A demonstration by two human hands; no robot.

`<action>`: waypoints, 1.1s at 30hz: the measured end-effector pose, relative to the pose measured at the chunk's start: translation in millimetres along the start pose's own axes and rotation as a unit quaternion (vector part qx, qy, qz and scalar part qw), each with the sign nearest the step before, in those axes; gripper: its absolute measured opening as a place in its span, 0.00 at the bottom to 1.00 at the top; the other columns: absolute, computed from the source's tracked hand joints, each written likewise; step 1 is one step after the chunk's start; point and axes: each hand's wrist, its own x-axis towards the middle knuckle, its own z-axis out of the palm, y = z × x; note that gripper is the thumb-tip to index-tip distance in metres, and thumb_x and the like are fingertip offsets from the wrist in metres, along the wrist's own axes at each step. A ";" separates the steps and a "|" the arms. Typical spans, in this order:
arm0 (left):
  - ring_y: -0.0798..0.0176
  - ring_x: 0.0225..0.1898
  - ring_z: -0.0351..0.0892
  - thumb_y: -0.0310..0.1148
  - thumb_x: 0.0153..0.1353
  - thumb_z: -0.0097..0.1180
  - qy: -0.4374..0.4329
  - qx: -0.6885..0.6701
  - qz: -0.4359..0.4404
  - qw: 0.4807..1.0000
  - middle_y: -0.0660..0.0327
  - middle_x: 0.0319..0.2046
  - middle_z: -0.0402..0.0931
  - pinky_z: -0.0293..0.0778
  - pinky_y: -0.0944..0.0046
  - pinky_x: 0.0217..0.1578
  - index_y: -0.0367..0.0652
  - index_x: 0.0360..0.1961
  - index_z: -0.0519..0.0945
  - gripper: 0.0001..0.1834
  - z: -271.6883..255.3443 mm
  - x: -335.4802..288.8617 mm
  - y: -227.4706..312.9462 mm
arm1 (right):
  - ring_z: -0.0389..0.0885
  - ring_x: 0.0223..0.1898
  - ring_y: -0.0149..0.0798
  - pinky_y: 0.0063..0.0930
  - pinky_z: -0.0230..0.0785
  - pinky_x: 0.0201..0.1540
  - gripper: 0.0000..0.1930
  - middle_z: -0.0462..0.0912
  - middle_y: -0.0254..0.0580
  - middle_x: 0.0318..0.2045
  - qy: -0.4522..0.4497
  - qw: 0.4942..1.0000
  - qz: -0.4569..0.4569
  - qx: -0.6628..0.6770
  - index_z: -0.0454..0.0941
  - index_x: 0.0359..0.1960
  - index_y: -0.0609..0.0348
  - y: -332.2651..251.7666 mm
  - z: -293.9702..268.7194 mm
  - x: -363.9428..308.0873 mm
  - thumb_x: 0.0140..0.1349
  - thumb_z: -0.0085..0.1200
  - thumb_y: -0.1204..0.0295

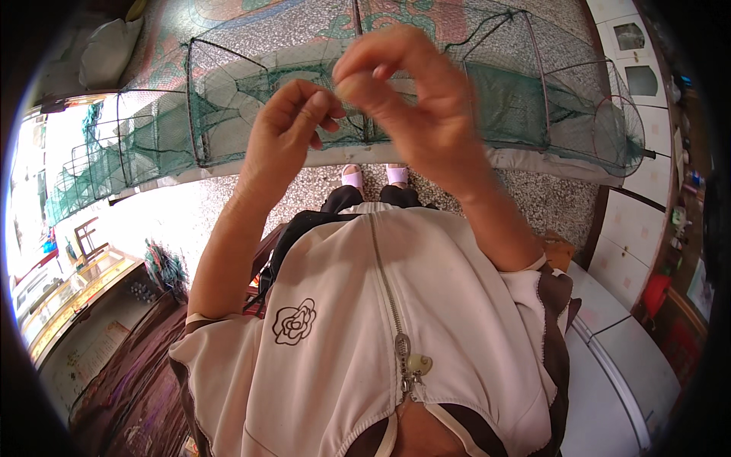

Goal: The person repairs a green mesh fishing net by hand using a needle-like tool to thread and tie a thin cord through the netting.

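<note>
Fingers of the left hand and right hand appear pinched, contents indiscernible; small, steady movements should keep the green net beyond them unsnagged.

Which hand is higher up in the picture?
The right hand. Its bent fingers reach above the top of the left hand, and it looks bigger too. Both show in front of the green net.

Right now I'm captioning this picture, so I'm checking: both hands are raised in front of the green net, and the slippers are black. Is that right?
The slippers are not black: the head view shows them pale pinkish-lilac. The left hand and right hand are raised in front of the green net.
</note>
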 end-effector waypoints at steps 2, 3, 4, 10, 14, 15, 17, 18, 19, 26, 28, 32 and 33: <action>0.78 0.28 0.68 0.35 0.69 0.48 0.003 0.013 0.020 1.000 0.69 0.27 0.72 0.63 0.76 0.28 0.41 0.43 0.74 0.09 8.2 -1.0 1.5 | 0.76 0.32 0.34 0.28 0.70 0.37 0.04 0.79 0.33 0.30 0.074 0.974 -0.047 0.208 0.79 0.33 0.55 -5.9 -2.8 13.0 0.59 0.59 0.71; 0.78 0.27 0.65 0.34 0.69 0.48 0.002 0.015 0.036 0.999 0.71 0.25 0.69 0.62 0.76 0.28 0.41 0.44 0.74 0.09 10.6 -0.7 -0.9 | 0.78 0.31 0.34 0.28 0.71 0.36 0.05 0.79 0.35 0.30 0.093 0.964 -0.054 0.242 0.77 0.34 0.56 -10.2 -7.7 18.8 0.62 0.54 0.69; 0.78 0.26 0.62 0.33 0.69 0.49 -0.002 0.015 0.051 0.999 0.72 0.23 0.66 0.61 0.76 0.28 0.40 0.45 0.74 0.09 13.1 0.1 -4.6 | 0.79 0.30 0.35 0.29 0.73 0.34 0.07 0.79 0.37 0.29 0.113 0.953 -0.062 0.273 0.75 0.34 0.57 -14.8 -12.7 24.4 0.64 0.50 0.68; 0.77 0.27 0.60 0.28 0.66 0.52 -0.062 0.115 0.073 0.989 0.72 0.24 0.63 0.62 0.74 0.29 0.45 0.52 0.75 0.14 21.5 -0.8 -10.2 | 0.64 0.24 0.29 0.21 0.57 0.30 0.04 0.70 0.30 0.24 0.145 0.916 0.040 0.372 0.71 0.27 0.60 -75.2 -99.9 33.9 0.52 0.53 0.82; 0.75 0.27 0.62 0.30 0.65 0.55 -0.079 0.190 0.094 0.974 0.71 0.23 0.66 0.65 0.70 0.30 0.44 0.48 0.79 0.11 23.7 0.4 -6.7 | 0.57 0.20 0.27 0.22 0.52 0.28 0.05 0.68 0.33 0.23 0.023 0.892 0.053 0.447 0.69 0.26 0.59 -70.6 -156.4 35.8 0.51 0.47 0.83; 0.74 0.27 0.63 0.31 0.64 0.56 -0.084 0.192 0.095 0.973 0.70 0.23 0.68 0.66 0.70 0.31 0.43 0.46 0.80 0.10 23.5 1.7 -6.0 | 0.57 0.20 0.26 0.22 0.52 0.28 0.05 0.68 0.33 0.23 0.015 0.895 0.044 0.444 0.69 0.27 0.59 -67.9 -157.9 35.1 0.52 0.47 0.83; 0.75 0.27 0.63 0.33 0.64 0.57 -0.077 0.100 0.058 0.990 0.70 0.25 0.70 0.66 0.70 0.31 0.43 0.44 0.81 0.10 19.2 4.3 -12.1 | 0.57 0.20 0.26 0.22 0.52 0.28 0.03 0.68 0.33 0.23 -0.002 0.898 0.027 0.440 0.70 0.29 0.61 -64.2 -154.0 35.1 0.54 0.47 0.82; 0.75 0.27 0.63 0.33 0.63 0.57 -0.073 0.053 0.039 0.995 0.70 0.26 0.72 0.66 0.70 0.31 0.43 0.43 0.81 0.10 15.9 6.1 -15.7 | 0.57 0.20 0.25 0.22 0.52 0.28 0.03 0.68 0.34 0.23 -0.011 0.899 0.019 0.438 0.71 0.30 0.61 -62.3 -151.0 35.1 0.55 0.47 0.82; 0.75 0.29 0.66 0.35 0.64 0.57 -0.078 0.037 0.037 0.996 0.69 0.30 0.77 0.66 0.72 0.31 0.43 0.40 0.82 0.09 12.5 8.6 -17.8 | 0.57 0.20 0.25 0.22 0.53 0.29 0.03 0.68 0.34 0.24 -0.004 0.917 0.008 0.399 0.71 0.31 0.62 -61.4 -142.5 35.0 0.56 0.46 0.81; 0.74 0.34 0.75 0.42 0.65 0.54 -0.002 -0.052 -0.002 0.999 0.66 0.35 0.81 0.69 0.72 0.37 0.44 0.36 0.81 0.13 -6.2 14.6 1.3 | 0.72 0.28 0.29 0.23 0.64 0.30 0.05 0.78 0.37 0.28 -0.037 0.990 -0.072 -0.114 0.76 0.39 0.64 -29.2 -79.0 11.9 0.61 0.54 0.78; 0.70 0.35 0.78 0.39 0.67 0.51 0.006 -0.077 -0.011 0.997 0.62 0.41 0.80 0.72 0.72 0.34 0.44 0.40 0.79 0.11 -9.9 15.5 -1.4 | 0.74 0.29 0.31 0.24 0.67 0.32 0.06 0.78 0.36 0.28 -0.107 0.975 -0.050 -0.190 0.78 0.37 0.61 -15.6 -71.0 5.5 0.58 0.57 0.80; 0.68 0.38 0.81 0.36 0.69 0.48 -0.022 -0.155 -0.034 0.987 0.58 0.42 0.80 0.75 0.72 0.35 0.42 0.41 0.76 0.10 -11.6 19.1 1.5 | 0.78 0.33 0.42 0.32 0.71 0.36 0.04 0.80 0.34 0.29 -0.134 0.953 0.011 -0.271 0.79 0.32 0.54 7.0 -60.3 -8.8 0.54 0.59 0.73; 0.68 0.39 0.81 0.36 0.69 0.47 -0.031 -0.164 -0.035 0.985 0.57 0.42 0.80 0.76 0.73 0.35 0.42 0.41 0.76 0.10 -13.1 19.8 0.4 | 0.78 0.33 0.42 0.33 0.71 0.36 0.04 0.80 0.34 0.29 -0.135 0.952 0.033 -0.273 0.79 0.32 0.53 11.1 -58.1 -12.9 0.54 0.59 0.72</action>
